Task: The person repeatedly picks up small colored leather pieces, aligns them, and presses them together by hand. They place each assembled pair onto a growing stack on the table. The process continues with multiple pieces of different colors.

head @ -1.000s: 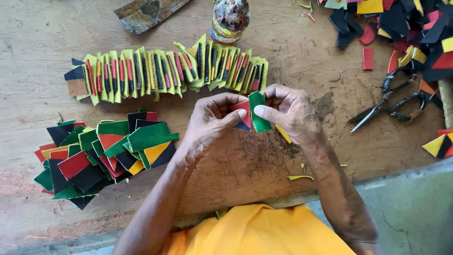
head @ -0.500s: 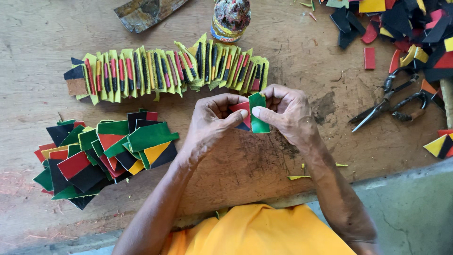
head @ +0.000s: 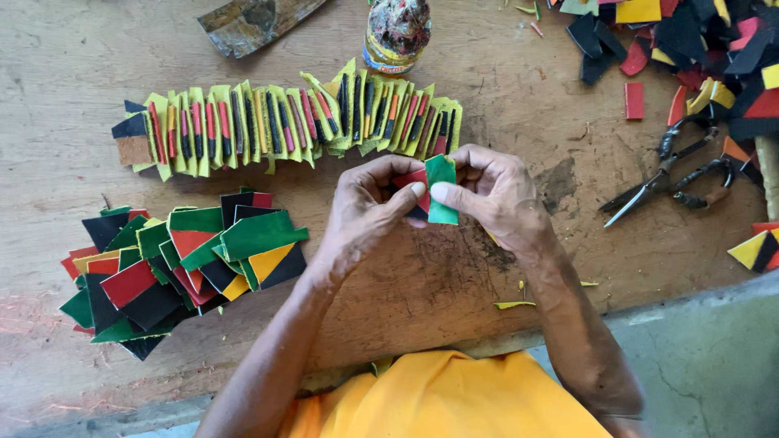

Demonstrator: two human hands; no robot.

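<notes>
A worn wooden workbench [head: 503, 268], scuffed and stained, fills the frame, its near edge meeting grey concrete at the lower right; at the centre both hands meet over it, the left hand [head: 365, 203] and the right hand [head: 499, 195] pinching between thumbs and forefingers a small stack of cut pieces, a green piece [head: 442, 191] in front and a red piece [head: 415, 180] behind it; compared with a second ago the hands sit in nearly the same spot, the green piece only slightly turned between the fingertips, which suggests that the pieces are being squared up rather than set down; above the hands lies a long row of folded yellow-green pieces [head: 292, 122] with red and black strips; a glue-smeared bottle [head: 396, 32] stands at the top centre; at the lower left a loose pile of red, green, black and yellow pieces [head: 178, 268] fans out; scissors [head: 665, 174] lie at the right, below a heap of offcuts [head: 698, 49] in the upper right corner.
</notes>
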